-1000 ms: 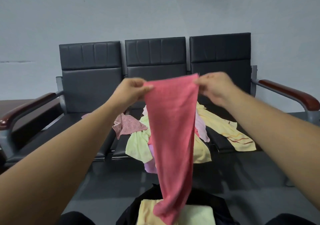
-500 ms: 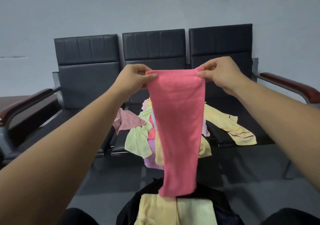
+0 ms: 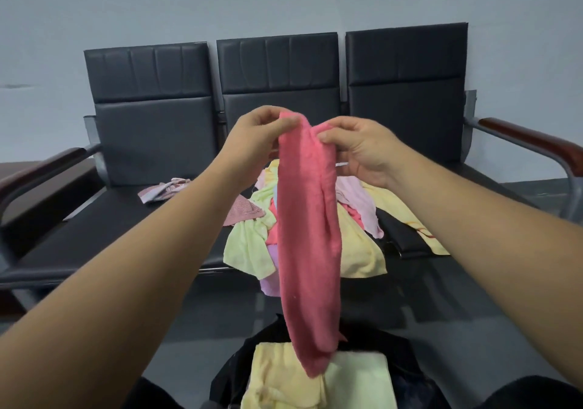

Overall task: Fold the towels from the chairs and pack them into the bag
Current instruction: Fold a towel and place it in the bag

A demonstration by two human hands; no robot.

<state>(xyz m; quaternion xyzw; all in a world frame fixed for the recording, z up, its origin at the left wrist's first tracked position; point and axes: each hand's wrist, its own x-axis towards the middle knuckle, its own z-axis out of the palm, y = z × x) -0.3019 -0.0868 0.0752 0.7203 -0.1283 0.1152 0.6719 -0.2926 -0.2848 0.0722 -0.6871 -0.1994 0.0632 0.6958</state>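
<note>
Many loose towels [image 3: 249, 248] behind pink towel [image 3: 307, 235]

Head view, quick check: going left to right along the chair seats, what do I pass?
Left armrest → striped cloth on the left seat → light green towel → pink towel, pinched at its top by the left hand and right hand → yellow striped towel → right armrest.
</note>
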